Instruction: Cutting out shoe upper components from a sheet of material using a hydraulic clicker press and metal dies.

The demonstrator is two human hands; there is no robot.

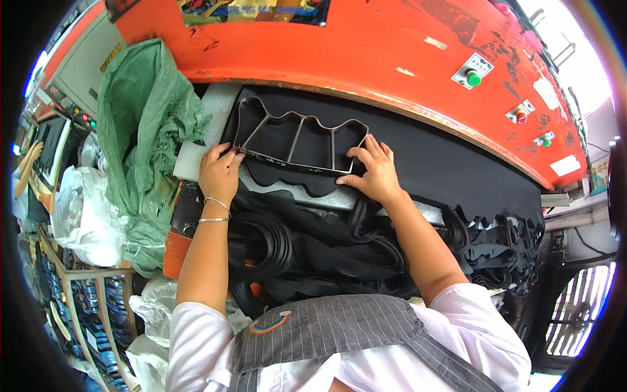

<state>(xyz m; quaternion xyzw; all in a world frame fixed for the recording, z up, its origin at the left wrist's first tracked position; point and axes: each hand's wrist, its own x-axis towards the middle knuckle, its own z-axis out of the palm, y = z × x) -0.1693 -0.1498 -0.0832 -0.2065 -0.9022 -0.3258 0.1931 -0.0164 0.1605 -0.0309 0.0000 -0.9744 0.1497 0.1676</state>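
Note:
A metal cutting die (296,139), an open frame with a wavy far edge and inner crossbars, lies on a black sheet of material (450,166). My left hand (220,173) grips its near left corner, thumb and fingers against the rim. At the right end, my right hand (377,173) has its fingers round the outer side and its thumb by the near corner. Below the die the sheet's near edge is cut in a wavy line, over a whitish cutting board (221,108).
Behind the sheet stands an orange-red machine (366,52) with a green button (473,78) and a red button (520,116). Folded black material (313,245) hangs in front of me. A green sack (140,124) and white plastic bags (88,212) are on the left. Another person's hand (32,153) shows far left.

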